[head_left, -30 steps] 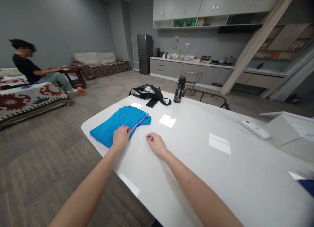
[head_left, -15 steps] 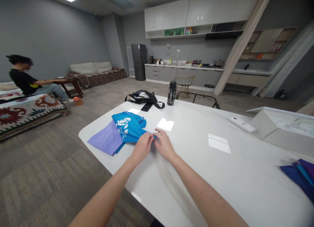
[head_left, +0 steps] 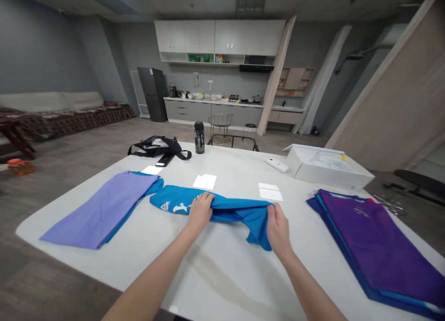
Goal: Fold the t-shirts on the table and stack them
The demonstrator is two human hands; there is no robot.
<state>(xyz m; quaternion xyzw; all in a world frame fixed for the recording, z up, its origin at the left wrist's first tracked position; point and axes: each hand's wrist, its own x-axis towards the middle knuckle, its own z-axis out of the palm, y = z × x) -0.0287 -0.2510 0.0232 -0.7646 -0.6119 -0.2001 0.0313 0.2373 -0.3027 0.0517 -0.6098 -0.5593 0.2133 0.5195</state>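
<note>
A blue shirt [head_left: 229,209] with white print stretches between my two hands, just above the white table [head_left: 222,274]. My left hand [head_left: 200,210] is closed on its upper edge near the middle, beside the print. At the shirt's right end my right hand [head_left: 278,226] pinches a corner, and a loose flap hangs below. The shirt's left end reaches toward a lavender folded garment [head_left: 104,207], which lies on a blue one [head_left: 121,221].
To the right lies a pile of folded purple and blue shirts [head_left: 375,237]. Behind it stands an open white box [head_left: 327,170] beside a white handheld device [head_left: 277,165]. A black bag [head_left: 156,146], a phone [head_left: 164,160] and a dark bottle [head_left: 199,138] are at the back.
The blue shirt has come off the lavender garment and is drawn rightward, spread between the hands. My hands have moved apart. The view has swung right, showing the purple pile.
</note>
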